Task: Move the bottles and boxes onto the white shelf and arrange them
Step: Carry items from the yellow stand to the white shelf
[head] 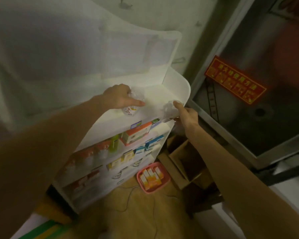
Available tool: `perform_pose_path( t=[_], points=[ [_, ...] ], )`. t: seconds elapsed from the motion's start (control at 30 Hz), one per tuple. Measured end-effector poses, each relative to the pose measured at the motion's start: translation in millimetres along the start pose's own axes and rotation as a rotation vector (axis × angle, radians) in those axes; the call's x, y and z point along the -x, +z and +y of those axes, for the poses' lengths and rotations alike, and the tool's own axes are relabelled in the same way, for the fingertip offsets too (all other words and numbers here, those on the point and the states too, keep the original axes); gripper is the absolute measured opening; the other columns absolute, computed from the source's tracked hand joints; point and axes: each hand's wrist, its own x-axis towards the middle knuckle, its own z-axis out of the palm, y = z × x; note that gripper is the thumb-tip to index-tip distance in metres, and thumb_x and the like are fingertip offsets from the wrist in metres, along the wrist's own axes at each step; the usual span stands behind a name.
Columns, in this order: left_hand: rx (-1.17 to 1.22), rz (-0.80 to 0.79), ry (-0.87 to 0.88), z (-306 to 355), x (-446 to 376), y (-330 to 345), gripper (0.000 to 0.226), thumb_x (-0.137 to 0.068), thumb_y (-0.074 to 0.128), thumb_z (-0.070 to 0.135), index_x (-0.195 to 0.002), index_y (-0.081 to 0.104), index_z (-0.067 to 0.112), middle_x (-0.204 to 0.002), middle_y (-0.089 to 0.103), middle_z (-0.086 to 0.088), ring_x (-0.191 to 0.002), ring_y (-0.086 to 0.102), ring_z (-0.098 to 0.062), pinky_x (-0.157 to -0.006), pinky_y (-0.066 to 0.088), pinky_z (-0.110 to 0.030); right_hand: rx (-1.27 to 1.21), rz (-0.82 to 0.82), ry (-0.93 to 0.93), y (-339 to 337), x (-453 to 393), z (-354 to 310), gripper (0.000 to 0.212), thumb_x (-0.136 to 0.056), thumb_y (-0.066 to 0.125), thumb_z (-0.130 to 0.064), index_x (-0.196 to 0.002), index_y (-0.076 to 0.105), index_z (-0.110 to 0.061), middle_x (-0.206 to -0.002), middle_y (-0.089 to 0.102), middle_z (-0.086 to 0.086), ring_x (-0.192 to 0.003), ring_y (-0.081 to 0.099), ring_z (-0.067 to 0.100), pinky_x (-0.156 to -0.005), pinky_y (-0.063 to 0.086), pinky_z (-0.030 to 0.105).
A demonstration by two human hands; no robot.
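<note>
- left hand grips a clear plastic bottle with a red-printed label on the top tier of the white plastic shelf unit, index finger stretched out
- right hand holds a second clear plastic bottle at the right front edge of the same tier, finger pointing far
- tiers below packed: orange-and-white carton, green bottle, blue-and-white boxes, red-capped bottles at left, blurred
- pink plastic basket on the floor near the shelf's right foot, holding orange-and-white boxes
- open brown cardboard box right of the basket
- red sticker with yellow characters on the grey metal door, far right
</note>
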Motion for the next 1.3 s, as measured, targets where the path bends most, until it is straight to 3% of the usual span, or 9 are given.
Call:
perform_pose_path(
  t=[0.17,0.3,0.43,0.53,0.7,0.87,1.03,1.17,1.3],
  points=[
    [0.001,-0.024,-0.013,25,-67,22,0.075,-0.063,0.073,0.075,-0.111,0.062,0.019,-0.109,0.064,-0.001,-0.095,0.059,-0.022,-0.077,0.047,-0.03,0.04,-0.007,0.086,-21,-66,7,0.073,-0.076,0.08,-0.052,-0.132,0.053,-0.014,-0.122,0.064,0.008,-0.096,0.069,0.027,-0.057,0.059,0.032],
    [0.03,-0.025,-0.02,46,-115,47,0.068,-0.07,0.074,0.068,-0.111,0.059,0.017,-0.106,0.06,-0.003,-0.096,0.056,-0.024,-0.076,0.044,-0.031,0.046,-0.052,0.156,-26,-124,4,0.071,-0.072,0.085,-0.048,-0.128,0.054,-0.017,-0.121,0.063,0.009,-0.096,0.068,0.033,-0.073,0.062,0.051],
    [0.018,-0.023,-0.056,58,-161,75,0.074,-0.064,0.074,0.071,-0.113,0.058,0.018,-0.112,0.063,-0.003,-0.099,0.058,-0.025,-0.084,0.049,-0.034,0.066,-0.081,0.17,-22,-184,-6,0.064,-0.066,0.088,-0.05,-0.113,0.063,-0.015,-0.11,0.069,0.008,-0.086,0.072,0.031,-0.074,0.062,0.053],
    [0.028,-0.015,-0.118,67,-192,88,0.07,-0.067,0.074,0.07,-0.112,0.059,0.017,-0.111,0.062,-0.002,-0.093,0.053,-0.021,-0.079,0.042,-0.03,0.181,-0.129,0.094,-15,-227,-15,0.062,-0.072,0.084,-0.052,-0.117,0.061,-0.016,-0.114,0.066,0.005,-0.093,0.069,0.028,-0.076,0.063,0.044],
    [0.098,0.027,-0.211,77,-250,109,0.065,-0.074,0.073,0.065,-0.113,0.06,0.014,-0.106,0.059,0.001,-0.099,0.056,-0.019,-0.079,0.039,-0.029,0.43,-0.277,-0.047,3,-293,-20,0.063,-0.077,0.077,-0.056,-0.123,0.056,-0.018,-0.119,0.064,0.006,-0.098,0.067,0.027,-0.059,0.058,0.031],
    [0.174,0.096,-0.301,72,-297,131,0.089,-0.071,0.071,0.07,-0.141,0.045,0.022,-0.138,0.054,-0.002,-0.125,0.052,-0.027,-0.096,0.041,-0.033,0.553,-0.368,-0.105,19,-338,-28,0.051,-0.081,0.076,-0.05,-0.113,0.053,-0.018,-0.113,0.064,0.007,-0.088,0.069,0.024,-0.074,0.063,0.038],
    [0.275,0.133,-0.434,72,-330,147,0.078,-0.077,0.077,0.053,-0.137,0.05,0.01,-0.137,0.053,-0.007,-0.124,0.052,-0.028,-0.098,0.042,-0.032,0.583,-0.431,-0.105,32,-359,-28,0.071,-0.084,0.07,-0.055,-0.137,0.047,-0.015,-0.12,0.061,0.005,-0.097,0.067,0.026,-0.077,0.062,0.041],
    [0.354,0.147,-0.462,73,-345,154,0.06,-0.08,0.074,0.046,-0.122,0.057,0.006,-0.122,0.063,-0.011,-0.107,0.062,-0.029,-0.092,0.053,-0.038,0.589,-0.466,-0.128,38,-368,-23,0.072,-0.088,0.055,-0.064,-0.143,0.046,-0.019,-0.126,0.061,0.004,-0.104,0.065,0.028,-0.081,0.06,0.043],
    [0.383,0.154,-0.455,75,-351,158,0.067,-0.075,0.072,0.048,-0.124,0.054,0.006,-0.121,0.062,-0.012,-0.108,0.063,-0.031,-0.093,0.053,-0.043,0.601,-0.483,-0.152,37,-371,-20,0.078,-0.082,0.048,-0.074,-0.139,0.051,-0.02,-0.126,0.063,0.005,-0.107,0.064,0.03,-0.094,0.054,0.05]
  ],
)
